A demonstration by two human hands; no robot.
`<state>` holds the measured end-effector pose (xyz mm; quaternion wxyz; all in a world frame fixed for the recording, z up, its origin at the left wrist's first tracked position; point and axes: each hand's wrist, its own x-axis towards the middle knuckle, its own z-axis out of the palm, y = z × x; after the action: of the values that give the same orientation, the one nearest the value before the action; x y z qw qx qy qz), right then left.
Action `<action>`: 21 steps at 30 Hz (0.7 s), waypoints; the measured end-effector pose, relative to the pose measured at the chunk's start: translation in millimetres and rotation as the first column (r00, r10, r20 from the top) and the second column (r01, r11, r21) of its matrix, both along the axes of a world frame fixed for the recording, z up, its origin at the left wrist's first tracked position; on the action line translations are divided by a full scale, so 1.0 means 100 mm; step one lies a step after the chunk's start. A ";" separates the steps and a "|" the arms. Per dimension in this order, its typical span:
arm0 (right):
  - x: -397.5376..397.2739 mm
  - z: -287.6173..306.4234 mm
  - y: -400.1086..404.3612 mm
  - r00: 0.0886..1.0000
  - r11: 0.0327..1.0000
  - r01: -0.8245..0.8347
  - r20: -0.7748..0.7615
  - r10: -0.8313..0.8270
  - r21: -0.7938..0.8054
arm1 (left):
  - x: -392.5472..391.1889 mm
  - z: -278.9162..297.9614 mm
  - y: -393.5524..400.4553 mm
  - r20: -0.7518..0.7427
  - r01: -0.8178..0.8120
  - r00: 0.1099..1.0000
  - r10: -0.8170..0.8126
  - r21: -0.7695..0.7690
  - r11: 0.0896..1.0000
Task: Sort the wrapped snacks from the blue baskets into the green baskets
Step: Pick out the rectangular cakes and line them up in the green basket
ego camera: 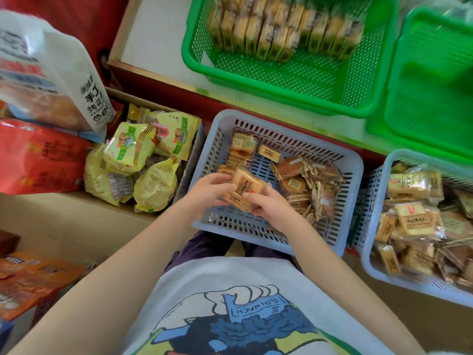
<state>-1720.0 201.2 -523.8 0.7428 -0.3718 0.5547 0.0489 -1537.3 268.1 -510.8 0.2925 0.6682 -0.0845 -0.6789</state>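
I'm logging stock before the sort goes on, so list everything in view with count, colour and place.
green baskets: two, green, top; left one holds a row of upright snack packs, right one looks bare.
blue baskets: two, pale blue; the centre one is partly filled, the right one heaped with wrapped snacks.
yellow bags: several, yellow-green, in a cardboard box on the left.
large bags: white and red, far left.
orange packs: orange, bottom left; count unclear.
left hand and right hand: together holding tan snack packs over the centre basket.
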 end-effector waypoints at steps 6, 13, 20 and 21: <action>0.08 0.77 -0.46 0.952 0.974 0.224 0.219 -0.212 -0.030 | 0.12 0.66 -0.44 0.008 -0.156 0.987 0.162 -0.224 0.962; 0.25 1.44 -0.76 0.868 0.925 0.356 0.413 -0.276 -0.130 | 0.09 1.26 -0.90 -0.206 -0.243 0.963 0.172 -0.400 0.884; 0.28 1.53 -0.94 0.894 0.800 0.448 0.168 -0.416 -0.398 | 0.06 1.31 -1.10 -0.307 -0.339 0.923 0.233 -0.356 0.871; 0.28 1.50 -0.98 0.878 0.763 0.473 0.163 -0.450 -0.440 | 0.07 1.29 -1.12 -0.335 -0.363 0.909 0.248 -0.345 0.866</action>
<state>-1692.0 103.5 -373.3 0.6331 -0.3923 0.6062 -0.2791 -1530.4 155.8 -381.6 0.5361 0.4966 -0.0712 -0.6789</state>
